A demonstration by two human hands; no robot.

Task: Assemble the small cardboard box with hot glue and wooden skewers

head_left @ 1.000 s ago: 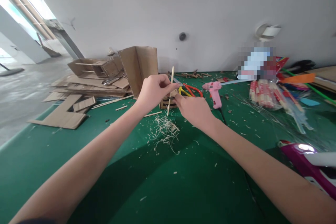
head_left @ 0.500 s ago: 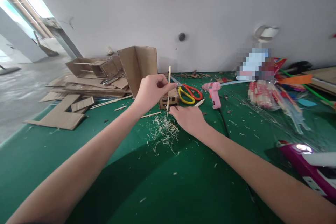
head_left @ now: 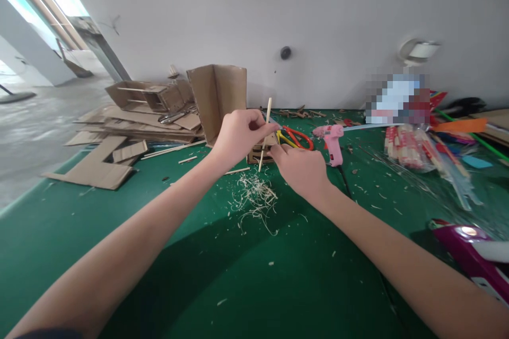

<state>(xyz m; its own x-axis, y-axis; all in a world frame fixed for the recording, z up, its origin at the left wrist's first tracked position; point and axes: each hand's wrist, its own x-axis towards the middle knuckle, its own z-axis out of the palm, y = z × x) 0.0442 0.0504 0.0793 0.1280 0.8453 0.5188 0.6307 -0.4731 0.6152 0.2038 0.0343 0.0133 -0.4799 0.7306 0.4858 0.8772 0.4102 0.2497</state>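
Note:
A pale wooden stick [head_left: 268, 111], much like a chopstick, stands slightly tilted in the pinch of my left hand [head_left: 241, 130]. Its lower tip is just above a heap of thin wood shavings [head_left: 256, 194]. My right hand [head_left: 304, 169] is to the right of the stick, fingers bent together beside a small cardboard box [head_left: 253, 158]; whether they grip the box or something small is hidden. Scissors [head_left: 301, 137] with red and yellow handles lie just behind my right hand, partly covered by it.
A pink glue gun [head_left: 333, 144] with a black cord rests to the right. Bundled sticks in red wrappers [head_left: 403, 145] lie further right, near a purple device [head_left: 461, 249]. Folded cardboard [head_left: 230, 87] stands behind my left hand, and cardboard pieces [head_left: 99, 169] pile up at left.
The view has shifted slightly, moving the scene right. The stick now leans more, with its top to the right. My right hand has moved up from the stick's lower tip, closer to the scissors.

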